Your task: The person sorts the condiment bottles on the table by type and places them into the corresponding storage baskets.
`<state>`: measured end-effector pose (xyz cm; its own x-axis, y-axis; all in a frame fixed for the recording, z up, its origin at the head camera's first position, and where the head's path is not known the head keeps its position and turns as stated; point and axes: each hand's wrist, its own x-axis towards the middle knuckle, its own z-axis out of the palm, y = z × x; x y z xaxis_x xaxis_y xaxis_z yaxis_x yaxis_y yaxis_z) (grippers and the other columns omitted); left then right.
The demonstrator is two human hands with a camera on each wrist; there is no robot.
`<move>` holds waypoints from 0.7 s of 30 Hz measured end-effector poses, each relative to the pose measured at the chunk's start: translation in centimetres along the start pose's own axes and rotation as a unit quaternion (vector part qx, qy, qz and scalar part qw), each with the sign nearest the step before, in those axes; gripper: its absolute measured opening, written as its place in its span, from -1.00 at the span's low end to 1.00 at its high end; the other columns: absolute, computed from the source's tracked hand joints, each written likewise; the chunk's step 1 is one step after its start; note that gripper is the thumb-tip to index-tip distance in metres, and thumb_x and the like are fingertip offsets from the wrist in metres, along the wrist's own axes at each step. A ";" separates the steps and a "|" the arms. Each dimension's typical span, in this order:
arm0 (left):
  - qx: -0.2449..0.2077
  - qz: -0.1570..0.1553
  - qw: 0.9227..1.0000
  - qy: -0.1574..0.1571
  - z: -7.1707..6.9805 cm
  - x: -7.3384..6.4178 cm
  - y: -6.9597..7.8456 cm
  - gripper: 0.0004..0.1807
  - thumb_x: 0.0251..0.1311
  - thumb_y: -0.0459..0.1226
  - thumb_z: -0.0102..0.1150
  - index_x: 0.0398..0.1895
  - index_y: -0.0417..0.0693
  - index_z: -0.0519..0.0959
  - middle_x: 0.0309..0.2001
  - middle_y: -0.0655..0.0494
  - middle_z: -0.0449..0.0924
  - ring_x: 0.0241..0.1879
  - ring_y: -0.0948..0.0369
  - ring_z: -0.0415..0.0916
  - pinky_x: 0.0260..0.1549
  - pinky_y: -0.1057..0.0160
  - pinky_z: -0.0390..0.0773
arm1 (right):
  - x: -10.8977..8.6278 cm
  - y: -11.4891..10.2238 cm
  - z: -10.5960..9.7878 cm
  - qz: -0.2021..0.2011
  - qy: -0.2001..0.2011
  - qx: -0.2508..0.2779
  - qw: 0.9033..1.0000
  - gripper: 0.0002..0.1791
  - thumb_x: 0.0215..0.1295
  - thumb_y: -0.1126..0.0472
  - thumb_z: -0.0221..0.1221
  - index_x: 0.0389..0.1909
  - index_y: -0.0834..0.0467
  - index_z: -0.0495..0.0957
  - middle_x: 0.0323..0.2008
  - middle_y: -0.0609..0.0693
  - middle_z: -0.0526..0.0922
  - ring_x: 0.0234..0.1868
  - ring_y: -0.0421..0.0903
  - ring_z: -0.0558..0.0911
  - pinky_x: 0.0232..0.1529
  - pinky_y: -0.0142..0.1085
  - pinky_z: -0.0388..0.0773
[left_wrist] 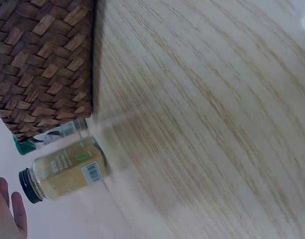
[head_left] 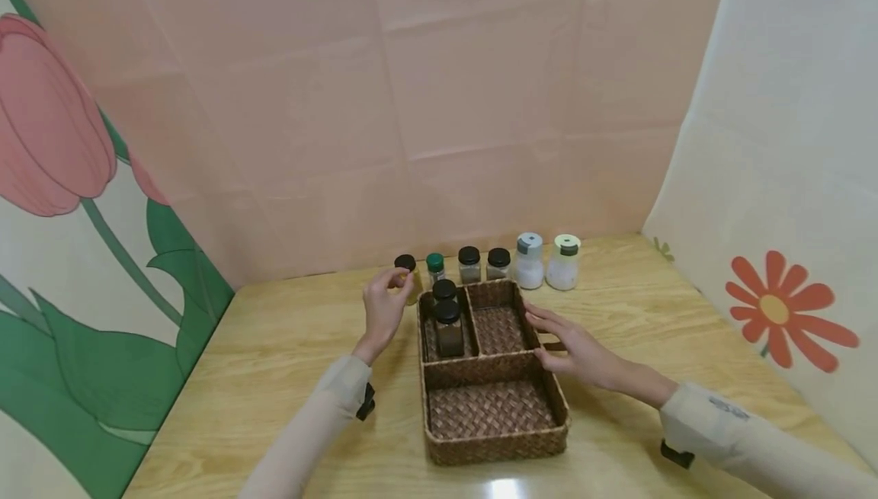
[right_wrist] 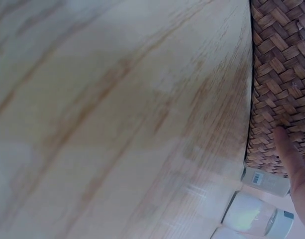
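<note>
A brown woven basket (head_left: 497, 449) with three compartments stands on the table. Two black-lidded jars (head_left: 449, 335) are in its back left compartment. My left hand (head_left: 386, 308) is beside the basket's back left corner, close to the black lid of a jar of yellowish powder (left_wrist: 67, 172). In the left wrist view its fingers (left_wrist: 19, 211) appear a little apart from that lid. With its fingers extended, my right hand (head_left: 583, 350) touches the basket's right side. One finger (right_wrist: 287, 149) lies along the woven wall in the right wrist view.
Behind the basket stand a small green-capped bottle (head_left: 435, 264), two black-lidded jars (head_left: 469, 264) and two white shakers (head_left: 530, 263), one with a pale yellow top (head_left: 566, 244). A pink cloth (head_left: 480, 103) hangs along the back edge of the wooden table (head_left: 288, 369).
</note>
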<state>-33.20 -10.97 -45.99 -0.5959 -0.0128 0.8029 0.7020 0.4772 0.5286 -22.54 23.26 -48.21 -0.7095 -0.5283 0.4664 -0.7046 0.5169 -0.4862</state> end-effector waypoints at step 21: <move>0.029 -0.110 0.993 -0.031 1.0 0.6 -2.1 -0.52 0.15 -0.29 0.42 0.09 -0.37 0.57 0.05 -0.30 0.57 0.08 -0.20 0.50 0.08 -0.13 0.46 | 0.0 0.0 0.0 -0.011 0.002 0.000 1.000 -0.37 0.20 0.42 0.23 0.30 0.52 0.33 0.38 0.39 0.26 0.24 0.29 0.44 0.02 0.03 0.54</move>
<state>-35.46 -11.09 -46.89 -0.7574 -0.0687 0.6494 0.5292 0.5180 0.6720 -22.52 23.32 -48.20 -0.6938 -0.5376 0.4792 -0.7201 0.5057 -0.4752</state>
